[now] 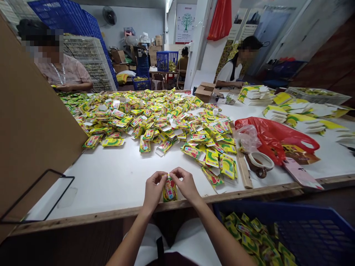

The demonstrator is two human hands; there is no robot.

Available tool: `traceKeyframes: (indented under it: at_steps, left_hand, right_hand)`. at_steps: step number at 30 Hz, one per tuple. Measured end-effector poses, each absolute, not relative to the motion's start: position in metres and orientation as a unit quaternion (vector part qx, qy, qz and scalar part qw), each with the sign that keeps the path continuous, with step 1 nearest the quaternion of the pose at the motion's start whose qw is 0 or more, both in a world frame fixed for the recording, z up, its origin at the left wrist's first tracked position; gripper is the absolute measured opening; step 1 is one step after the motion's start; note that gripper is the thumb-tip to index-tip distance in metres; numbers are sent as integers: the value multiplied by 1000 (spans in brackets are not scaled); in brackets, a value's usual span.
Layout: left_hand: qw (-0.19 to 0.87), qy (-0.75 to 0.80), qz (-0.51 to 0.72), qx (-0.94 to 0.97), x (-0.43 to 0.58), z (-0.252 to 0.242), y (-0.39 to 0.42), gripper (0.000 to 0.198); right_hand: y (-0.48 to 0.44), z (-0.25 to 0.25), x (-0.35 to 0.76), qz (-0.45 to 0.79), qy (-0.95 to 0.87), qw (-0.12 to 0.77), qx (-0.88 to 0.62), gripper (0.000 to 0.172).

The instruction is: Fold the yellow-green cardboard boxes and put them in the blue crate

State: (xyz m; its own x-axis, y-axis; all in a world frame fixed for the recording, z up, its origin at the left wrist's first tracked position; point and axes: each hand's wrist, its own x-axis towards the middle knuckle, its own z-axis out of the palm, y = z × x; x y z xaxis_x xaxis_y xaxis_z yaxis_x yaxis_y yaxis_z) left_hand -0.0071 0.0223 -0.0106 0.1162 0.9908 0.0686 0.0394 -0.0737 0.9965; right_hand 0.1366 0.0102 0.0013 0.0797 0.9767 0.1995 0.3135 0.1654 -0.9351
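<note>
A small printed carton [169,190], yellow, green and red, is at the table's front edge with its top end away from me. My left hand [155,186] pinches the left side of that top end between thumb and fingers. From the other side, my right hand [185,183] pinches the same end, its fingertips close to those of the left. The flap under my fingertips is mostly hidden. Beyond my hands spreads a heap of similar cartons [155,118], several with white end flaps sticking out.
A blue crate [313,225] with cartons in it stands below the table at right. A wooden strip [244,171], a mug [260,164], a red plastic bag [271,136] and a pink phone [302,173] lie right. Cardboard [36,122] and a black wire frame [62,192] stand left. Co-workers sit opposite.
</note>
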Motion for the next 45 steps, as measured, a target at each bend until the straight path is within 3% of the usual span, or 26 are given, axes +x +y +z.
traceKeyframes:
  at_steps: [7,10,13,15,18,26,29,33,37,40,45]
  left_hand:
    - [503,448,445,590,-15,-14,15,23]
    - [511,455,449,575,-17,-16,12,38]
    - [509,478,454,554,-19,-21,14,40]
    - [508,492,443,551,-18,-23,16,34]
    - [502,493,417,575,-14,-22,19,30]
    - [477,501,407,596,-15,-23,16,28]
    - [470,501,407,602,-16,-25,15,27]
    - [422,511,443,604,-16,-26,14,28]
    - [363,505,480,618,-12,-22,12,43]
    - [442,453,463,621,-8,-19,11,45]
    - [546,412,477,552,-10,-17,13,39]
  right_hand:
    - [2,-13,129,398,-551,522,-515,15]
    - [-8,3,146,360,-552,519,-544,14]
    - [-32,32,203,264,-570,455,-632,17]
    - [-50,47,250,199,-595,353,-694,17]
    - [-61,49,295,69,-622,267,-733,20]
    - [31,3,255,-16,-632,300,-715,37]
    - [67,3,244,-20,-637,248,-729,50]
    - [71,9,220,13,-706,190,-683,47]
    - [36,16,177,18,-829,201,-522,60]
    - [16,14,152,69,-831,265,-485,59]
    - [3,-10,144,287,-616,494,-542,23]
